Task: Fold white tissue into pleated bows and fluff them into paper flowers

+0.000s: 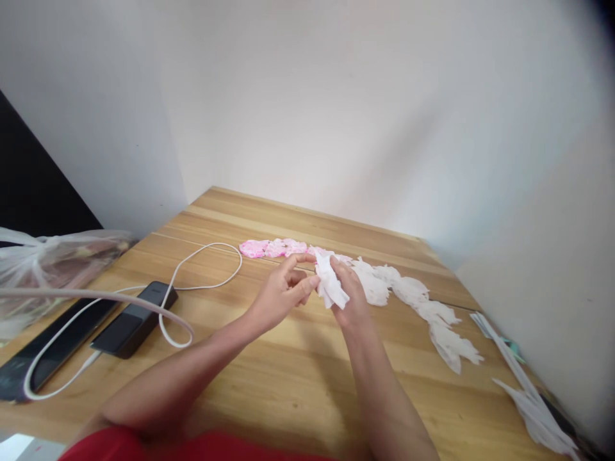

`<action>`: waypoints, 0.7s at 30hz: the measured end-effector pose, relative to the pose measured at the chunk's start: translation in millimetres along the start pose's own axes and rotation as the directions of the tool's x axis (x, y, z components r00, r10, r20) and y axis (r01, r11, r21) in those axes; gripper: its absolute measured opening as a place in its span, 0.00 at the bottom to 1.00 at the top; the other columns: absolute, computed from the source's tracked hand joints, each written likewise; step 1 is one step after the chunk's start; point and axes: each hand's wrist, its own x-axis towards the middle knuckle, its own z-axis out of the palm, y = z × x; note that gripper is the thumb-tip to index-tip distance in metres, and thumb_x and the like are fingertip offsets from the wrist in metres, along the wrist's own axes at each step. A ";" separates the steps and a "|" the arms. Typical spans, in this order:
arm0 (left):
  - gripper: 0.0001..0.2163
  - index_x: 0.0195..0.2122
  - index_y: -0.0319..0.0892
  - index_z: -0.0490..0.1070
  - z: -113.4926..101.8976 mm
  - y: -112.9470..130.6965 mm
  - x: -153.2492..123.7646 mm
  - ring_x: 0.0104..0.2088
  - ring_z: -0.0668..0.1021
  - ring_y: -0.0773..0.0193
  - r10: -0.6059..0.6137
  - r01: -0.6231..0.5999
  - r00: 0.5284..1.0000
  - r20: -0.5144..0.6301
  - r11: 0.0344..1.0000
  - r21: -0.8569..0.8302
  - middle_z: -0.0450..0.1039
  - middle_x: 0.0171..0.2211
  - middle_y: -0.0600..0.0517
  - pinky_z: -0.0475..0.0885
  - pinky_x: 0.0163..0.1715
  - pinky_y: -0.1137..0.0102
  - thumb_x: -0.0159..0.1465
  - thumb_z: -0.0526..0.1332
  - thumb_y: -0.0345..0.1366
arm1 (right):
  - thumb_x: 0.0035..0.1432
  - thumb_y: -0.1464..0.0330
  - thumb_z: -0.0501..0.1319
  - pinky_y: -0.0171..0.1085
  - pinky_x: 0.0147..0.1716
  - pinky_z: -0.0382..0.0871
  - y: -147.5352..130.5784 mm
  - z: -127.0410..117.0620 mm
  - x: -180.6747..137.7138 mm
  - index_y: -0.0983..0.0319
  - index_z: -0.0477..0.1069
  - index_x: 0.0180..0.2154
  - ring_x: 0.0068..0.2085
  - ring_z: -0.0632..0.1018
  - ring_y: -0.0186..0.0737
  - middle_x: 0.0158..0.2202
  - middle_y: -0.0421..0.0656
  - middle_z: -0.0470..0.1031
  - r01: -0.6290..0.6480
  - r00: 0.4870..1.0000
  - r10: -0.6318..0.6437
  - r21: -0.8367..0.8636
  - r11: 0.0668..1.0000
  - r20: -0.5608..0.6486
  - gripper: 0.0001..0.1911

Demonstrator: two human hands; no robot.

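Both my hands meet over the middle of the wooden table (298, 378). My right hand (352, 296) is closed on a crumpled white tissue piece (330, 285). My left hand (283, 289) pinches the same tissue from the left with thumb and fingers. Behind the hands lies a row of pink tissue pieces (273, 248), and a chain of white cut tissue pieces (418, 301) runs off to the right.
A black power bank (134, 319) with a looping white cable (211, 269) lies at the left, beside a dark flat device (52, 351). A clear plastic bag (52, 262) sits at the far left. White paper strips (523, 390) lie by the right wall.
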 end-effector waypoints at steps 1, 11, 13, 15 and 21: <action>0.19 0.50 0.41 0.64 0.4 0.2 -0.3 0.19 0.65 0.71 -0.015 0.015 1.000 0.012 0.999 0.036 0.63 0.19 0.60 0.59 0.21 0.76 0.60 0.61 0.44 | 0.48 0.56 0.67 0.31 0.18 0.54 -0.8 0.7 -0.6 0.61 0.65 0.24 0.19 0.62 0.29 0.19 0.34 0.62 0.003 1.000 -0.003 -0.016 1.000 -0.004 0.18; 0.14 0.48 0.41 0.70 -4.7 -2.6 0.5 0.21 0.67 0.69 0.108 -0.096 0.994 -0.007 0.906 0.412 0.67 0.21 0.57 0.59 0.24 0.74 0.61 0.58 0.37 | 0.47 0.53 0.67 0.31 0.16 0.54 -2.1 1.0 -2.0 0.61 0.64 0.23 0.18 0.60 0.29 0.18 0.34 0.60 0.051 0.996 -0.061 -0.156 0.986 -0.062 0.20; 0.12 0.45 0.41 0.71 -5.9 -4.6 0.7 0.22 0.69 0.67 0.126 -0.110 0.992 -0.003 0.881 0.461 0.70 0.23 0.55 0.59 0.24 0.73 0.61 0.57 0.37 | 0.49 0.53 0.66 0.32 0.16 0.55 -0.1 -2.5 -1.0 0.61 0.67 0.25 0.19 0.62 0.31 0.19 0.36 0.63 0.060 0.995 -0.075 -0.193 0.979 -0.068 0.18; 0.10 0.41 0.41 0.72 -7.5 -6.4 1.7 0.23 0.70 0.67 0.138 -0.118 0.990 -0.003 0.856 0.503 0.72 0.24 0.53 0.59 0.23 0.73 0.61 0.57 0.36 | 0.52 0.55 0.65 0.34 0.17 0.56 2.7 -7.5 1.5 0.60 0.68 0.25 0.20 0.64 0.33 0.21 0.38 0.65 0.090 0.992 -0.109 -0.261 0.961 -0.058 0.16; 0.06 0.35 0.41 0.73 -12.3 -10.7 1.6 0.24 0.71 0.65 0.163 -0.130 0.986 -0.019 0.848 0.513 0.74 0.25 0.51 0.62 0.25 0.72 0.59 0.58 0.34 | 0.58 0.56 0.60 0.36 0.18 0.50 4.8 -16.5 1.9 0.58 0.63 0.21 0.20 0.59 0.35 0.19 0.37 0.58 0.257 0.962 -0.270 -0.484 0.836 0.044 0.18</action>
